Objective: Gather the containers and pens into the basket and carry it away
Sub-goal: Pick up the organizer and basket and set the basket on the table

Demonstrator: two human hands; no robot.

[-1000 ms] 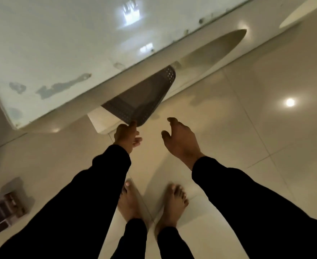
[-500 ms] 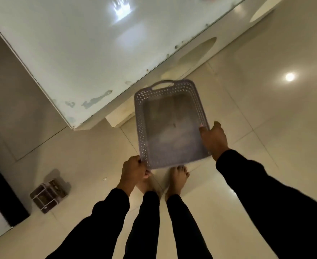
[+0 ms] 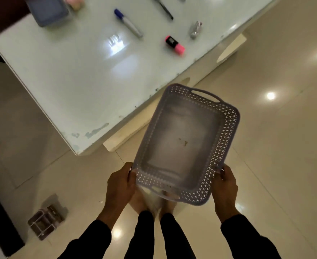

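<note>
I hold an empty lilac perforated basket (image 3: 219, 146) in the air beside the white table (image 3: 69, 81). My left hand (image 3: 120, 184) grips its near left corner and my right hand (image 3: 225, 186) grips its near right corner. On the table lie a blue-capped marker (image 3: 128, 23), a black pen (image 3: 165, 9), a pink highlighter (image 3: 174, 46), a small silver wrapped item (image 3: 196, 29) and a blue-grey container (image 3: 48, 11) at the far left.
A small clear organiser box (image 3: 45, 222) sits on the tiled floor at the lower left. My bare feet stand below the basket. A dark piece of furniture runs along the left edge.
The basket has come up from floor level under the table to beside the tabletop. Both hands shifted to its near corners. The view rose and the pens on the table came into sight.
</note>
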